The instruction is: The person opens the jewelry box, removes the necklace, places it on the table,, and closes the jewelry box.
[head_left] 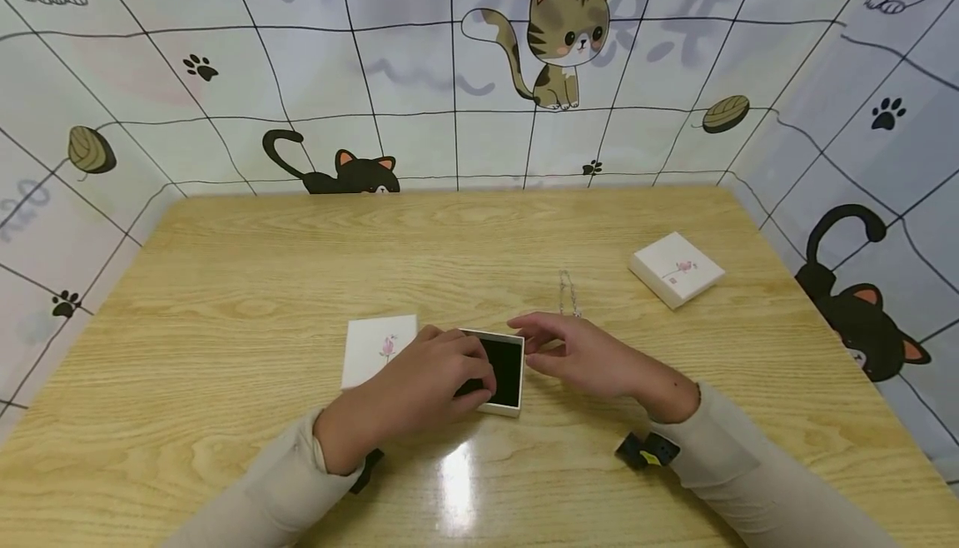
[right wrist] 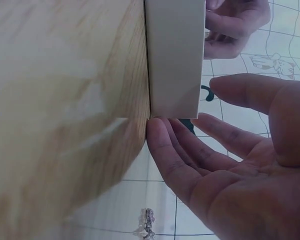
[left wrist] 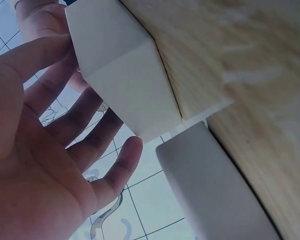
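A small white box (head_left: pixel 520 377) with a black lining stands uncovered on the table, seen from its side in the left wrist view as a pale wall (left wrist: pixel 135 85). My left hand (head_left: pixel 438 369) reaches over it from the left, fingers loosely bent down toward the lining. At the box's right end is my right hand (head_left: pixel 580 356), its fingertips against the white wall (right wrist: pixel 174 60) and its thumb apart from it. A white lid (head_left: pixel 367 344) with a pink flower print lies just left of the box, partly behind my left hand.
Beyond my right hand a thin silvery chain (head_left: pixel 565 286) lies on the wooden table (head_left: pixel 300 256). Farther back at the right sits a closed white box (head_left: pixel 678 269) with a pink flower print. Cat-print cloth (head_left: pixel 412 73) hangs behind the table's back edge.
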The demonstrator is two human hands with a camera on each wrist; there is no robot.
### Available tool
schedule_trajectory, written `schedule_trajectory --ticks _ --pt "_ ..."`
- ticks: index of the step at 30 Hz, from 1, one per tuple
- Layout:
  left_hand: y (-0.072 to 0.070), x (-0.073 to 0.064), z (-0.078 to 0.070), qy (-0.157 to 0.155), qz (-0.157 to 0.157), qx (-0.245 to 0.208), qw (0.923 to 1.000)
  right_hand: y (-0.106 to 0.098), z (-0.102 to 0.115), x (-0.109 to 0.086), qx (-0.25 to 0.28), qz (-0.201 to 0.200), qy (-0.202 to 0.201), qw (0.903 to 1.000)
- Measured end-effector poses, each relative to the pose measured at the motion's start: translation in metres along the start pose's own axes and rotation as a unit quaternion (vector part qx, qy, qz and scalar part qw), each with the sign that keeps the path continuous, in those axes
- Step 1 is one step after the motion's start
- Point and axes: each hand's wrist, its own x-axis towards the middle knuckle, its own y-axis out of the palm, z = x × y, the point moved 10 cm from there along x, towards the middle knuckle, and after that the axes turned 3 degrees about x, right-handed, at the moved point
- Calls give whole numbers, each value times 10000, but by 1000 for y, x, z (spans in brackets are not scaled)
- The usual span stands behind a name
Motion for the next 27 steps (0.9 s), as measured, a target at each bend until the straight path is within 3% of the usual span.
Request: schedule_trajectory --ticks 14,27 --pt "4 -1 1 -108 241 -270 9993 -1 -1 0 -4 -29 62 10000" --pt "-1 -1 2 -83 180 -212 9996 1 -1 0 173 86 60 9998"
